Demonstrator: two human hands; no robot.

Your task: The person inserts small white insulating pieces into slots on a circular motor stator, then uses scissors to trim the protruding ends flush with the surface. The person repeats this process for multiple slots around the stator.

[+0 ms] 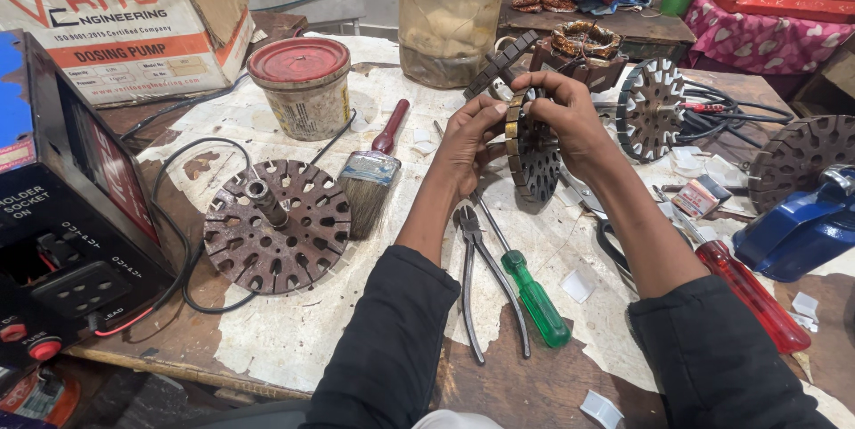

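Black sleeves cover both forearms at the bottom edge of the view. Both hands hold one slotted stator core (pixel 534 151) upright on edge above the worktable (pixel 294 331), near its middle. Left hand (pixel 470 139) grips the core's near rim, fingers curled around it. Right hand (pixel 563 117) closes over the top rim, fingertips pinching the edge.

Items counted, largest first:
One black power unit (pixel 62 215) at the left edge.
One cardboard box (pixel 125 19) at the far left.
One large clear jar (pixel 450 10) at the far centre.
One blue vise (pixel 802 224) at the right.
Three further slotted stator cores: one with a shaft (pixel 276 226) lying flat left of the hands, one (pixel 650 110) just right of them, one (pixel 797 155) at the right edge.
One red-lidded tin (pixel 305 86).
One paintbrush (pixel 372 175).
Two screwdrivers: one red-handled (pixel 753 294), one green-handled (pixel 533 295).
One pair of pliers (pixel 472 277), lying beside the green screwdriver beneath the left wrist.
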